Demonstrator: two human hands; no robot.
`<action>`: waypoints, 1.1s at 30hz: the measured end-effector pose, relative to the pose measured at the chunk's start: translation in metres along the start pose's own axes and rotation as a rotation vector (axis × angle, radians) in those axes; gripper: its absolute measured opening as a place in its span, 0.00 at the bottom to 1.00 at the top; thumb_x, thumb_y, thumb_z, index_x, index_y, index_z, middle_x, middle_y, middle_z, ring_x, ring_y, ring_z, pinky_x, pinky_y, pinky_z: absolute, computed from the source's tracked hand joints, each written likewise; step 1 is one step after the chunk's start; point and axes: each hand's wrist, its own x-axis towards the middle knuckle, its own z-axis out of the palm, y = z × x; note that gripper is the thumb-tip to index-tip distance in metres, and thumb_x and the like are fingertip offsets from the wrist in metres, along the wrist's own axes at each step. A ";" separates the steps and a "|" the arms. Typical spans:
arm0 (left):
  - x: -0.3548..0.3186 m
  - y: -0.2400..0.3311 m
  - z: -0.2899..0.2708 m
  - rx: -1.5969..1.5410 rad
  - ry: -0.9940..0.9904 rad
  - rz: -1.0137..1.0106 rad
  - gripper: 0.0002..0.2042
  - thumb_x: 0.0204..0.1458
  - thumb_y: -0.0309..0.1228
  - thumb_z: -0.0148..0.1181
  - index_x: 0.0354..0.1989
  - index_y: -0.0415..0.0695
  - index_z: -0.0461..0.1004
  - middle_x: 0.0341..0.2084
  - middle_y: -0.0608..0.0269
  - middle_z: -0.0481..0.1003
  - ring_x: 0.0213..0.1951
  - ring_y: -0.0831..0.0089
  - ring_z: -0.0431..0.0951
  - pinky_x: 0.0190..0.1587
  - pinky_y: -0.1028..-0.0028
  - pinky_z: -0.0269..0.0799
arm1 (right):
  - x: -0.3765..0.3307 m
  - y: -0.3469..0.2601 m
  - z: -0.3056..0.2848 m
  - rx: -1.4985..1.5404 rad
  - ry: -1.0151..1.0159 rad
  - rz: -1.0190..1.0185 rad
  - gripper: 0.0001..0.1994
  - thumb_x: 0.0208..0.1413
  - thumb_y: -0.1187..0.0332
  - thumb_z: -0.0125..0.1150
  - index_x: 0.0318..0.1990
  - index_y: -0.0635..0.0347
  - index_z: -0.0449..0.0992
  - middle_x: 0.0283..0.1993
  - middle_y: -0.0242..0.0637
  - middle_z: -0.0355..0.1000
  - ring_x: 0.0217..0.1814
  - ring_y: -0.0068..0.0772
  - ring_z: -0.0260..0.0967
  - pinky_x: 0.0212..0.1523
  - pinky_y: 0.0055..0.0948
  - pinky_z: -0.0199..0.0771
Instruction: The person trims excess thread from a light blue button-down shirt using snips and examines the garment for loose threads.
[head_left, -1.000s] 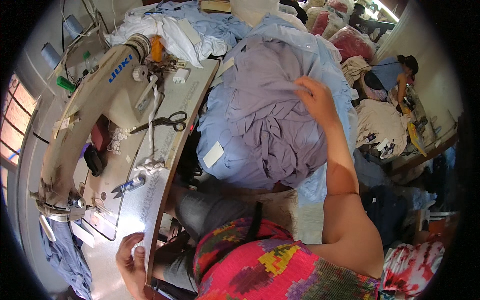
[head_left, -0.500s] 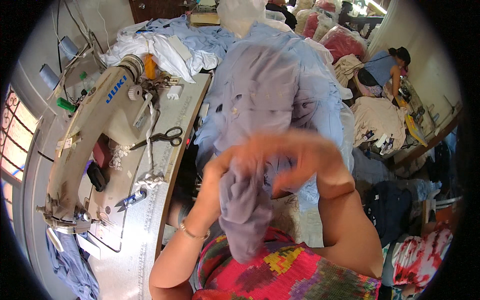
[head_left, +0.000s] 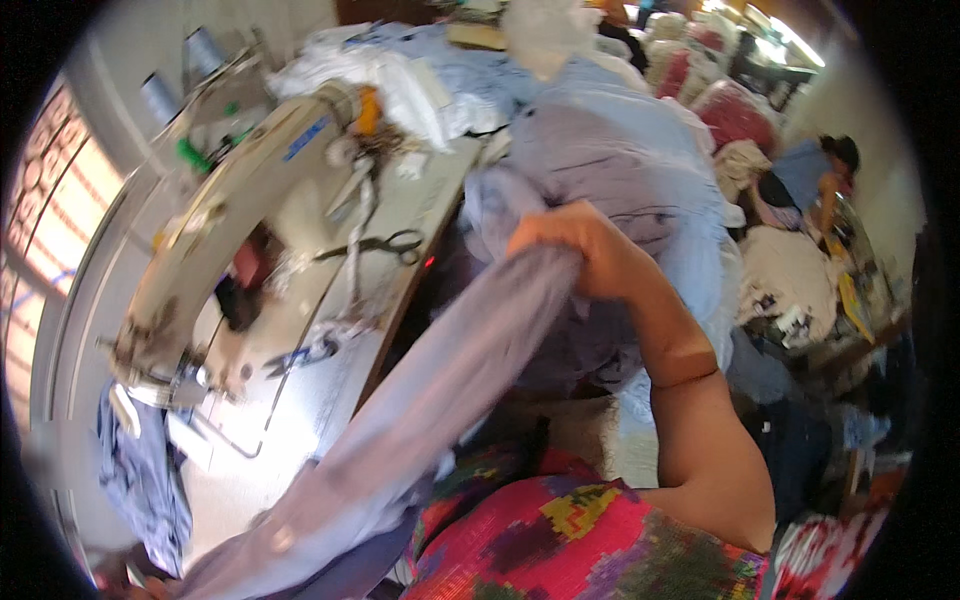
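A greyish-mauve shirt is drawn out in a long, taut strip across my front. My right hand is closed round the bunched cloth near the heap. At the lower left edge a small part of my left hand shows at the strip's other end, where the cloth is pulled tight; most of that hand is cut off by the picture's edge. Beyond my right hand, more mauve cloth lies over a large heap of light blue garments. The near part of the strip is blurred.
On my left stands a sewing machine on its table. Black scissors and blue thread snips lie there. Blue cloth hangs at the table's near end. A co-worker sits at the far right beside a cream garment pile.
My left hand has swung from the middle to the lower left, stretching the bunched shirt into a long strip. My right hand has moved up slightly and closed on the cloth. The view has shifted.
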 end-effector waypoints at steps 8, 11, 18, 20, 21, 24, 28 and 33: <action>-0.051 0.084 -0.196 0.459 0.647 0.285 0.15 0.50 0.26 0.47 0.48 0.42 0.69 0.44 0.61 0.71 0.41 0.70 0.72 0.48 0.74 0.66 | 0.145 -0.057 0.104 0.099 0.169 -0.370 0.19 0.37 0.79 0.52 0.43 0.63 0.72 0.36 0.44 0.74 0.39 0.42 0.72 0.40 0.29 0.69; -0.108 0.138 -0.254 0.709 0.801 0.322 0.15 0.52 0.27 0.45 0.48 0.42 0.69 0.45 0.61 0.71 0.41 0.70 0.72 0.48 0.75 0.65 | 0.154 -0.093 0.119 0.003 0.149 -0.704 0.16 0.38 0.78 0.56 0.39 0.57 0.75 0.33 0.35 0.71 0.37 0.30 0.69 0.39 0.26 0.68; -0.176 0.076 -0.276 0.650 0.425 -0.505 0.14 0.53 0.25 0.42 0.45 0.43 0.72 0.45 0.61 0.69 0.47 0.69 0.69 0.51 0.74 0.62 | 0.085 -0.052 0.207 -0.162 -0.490 -0.694 0.15 0.38 0.72 0.59 0.38 0.48 0.75 0.32 0.29 0.64 0.34 0.32 0.65 0.36 0.29 0.64; -0.191 0.051 -0.259 1.144 0.233 -0.417 0.18 0.42 0.17 0.49 0.44 0.42 0.73 0.47 0.58 0.68 0.51 0.64 0.67 0.52 0.73 0.61 | 0.074 -0.026 0.224 -0.149 -0.575 -0.598 0.17 0.36 0.72 0.61 0.39 0.50 0.74 0.33 0.31 0.65 0.36 0.34 0.66 0.38 0.30 0.64; -0.195 0.053 -0.257 1.272 0.236 -0.398 0.21 0.39 0.16 0.49 0.45 0.43 0.72 0.48 0.57 0.67 0.52 0.61 0.66 0.53 0.71 0.59 | 0.073 -0.023 0.230 -0.140 -0.620 -0.549 0.18 0.35 0.71 0.62 0.39 0.51 0.74 0.34 0.31 0.66 0.36 0.35 0.66 0.39 0.30 0.64; -0.186 0.062 -0.206 1.917 0.272 -0.345 0.26 0.36 0.15 0.47 0.50 0.44 0.68 0.51 0.55 0.66 0.56 0.57 0.62 0.57 0.65 0.54 | 0.080 -0.031 0.229 -0.072 -0.713 -0.447 0.18 0.36 0.69 0.64 0.40 0.53 0.74 0.37 0.33 0.67 0.39 0.37 0.67 0.42 0.31 0.64; -0.172 0.051 -0.142 1.133 0.341 -0.255 0.18 0.43 0.20 0.52 0.46 0.41 0.69 0.48 0.55 0.68 0.52 0.56 0.65 0.55 0.64 0.57 | 0.100 -0.042 0.223 0.184 -1.002 -0.199 0.15 0.46 0.62 0.62 0.41 0.58 0.73 0.35 0.37 0.68 0.38 0.40 0.68 0.39 0.32 0.66; -0.160 0.028 -0.107 1.347 0.229 -0.246 0.17 0.44 0.28 0.60 0.44 0.38 0.70 0.46 0.56 0.69 0.48 0.56 0.67 0.52 0.63 0.60 | 0.120 -0.093 0.287 0.389 -0.722 -0.387 0.11 0.52 0.65 0.55 0.39 0.62 0.72 0.36 0.41 0.69 0.39 0.43 0.68 0.41 0.36 0.66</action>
